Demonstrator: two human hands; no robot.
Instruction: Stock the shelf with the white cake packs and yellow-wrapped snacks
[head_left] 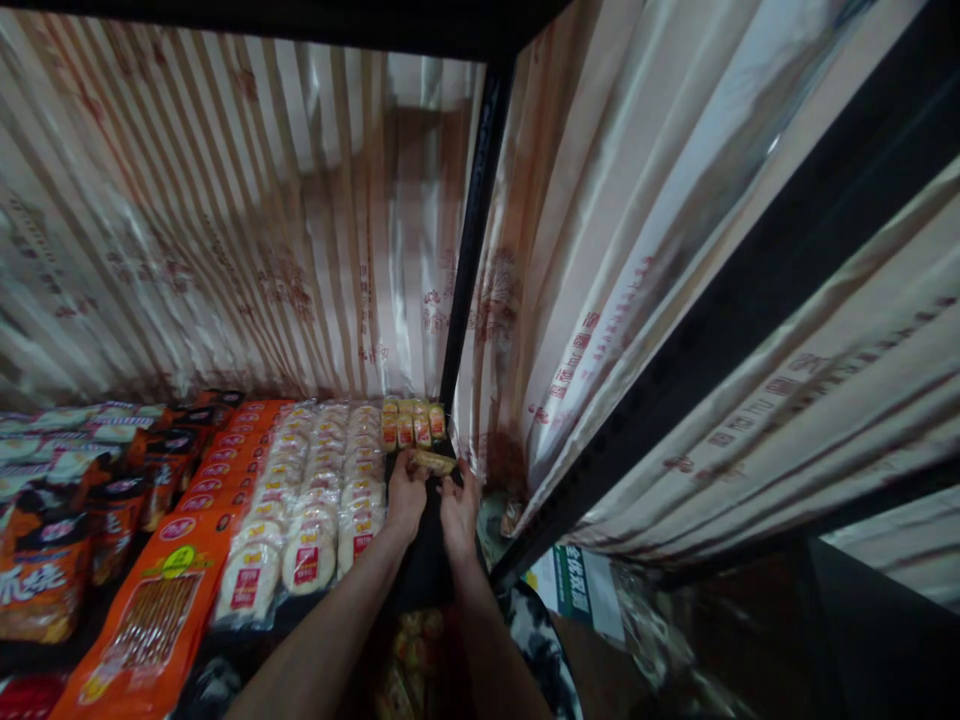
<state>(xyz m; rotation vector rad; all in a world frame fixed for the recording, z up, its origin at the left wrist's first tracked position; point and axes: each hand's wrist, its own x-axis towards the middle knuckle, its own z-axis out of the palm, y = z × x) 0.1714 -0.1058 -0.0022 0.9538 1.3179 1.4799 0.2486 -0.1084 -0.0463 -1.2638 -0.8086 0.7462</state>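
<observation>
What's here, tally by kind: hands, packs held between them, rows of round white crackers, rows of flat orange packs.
Left hand and right hand: 2
Small yellow pack between them: 1
Rows of round white crackers: 3
Row of flat orange packs: 1
Total: 7

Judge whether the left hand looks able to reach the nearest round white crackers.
Probably yes: the left hand is close beside those round white crackers, with nothing visible between, though its fingers are on a small yellow packet.
</observation>
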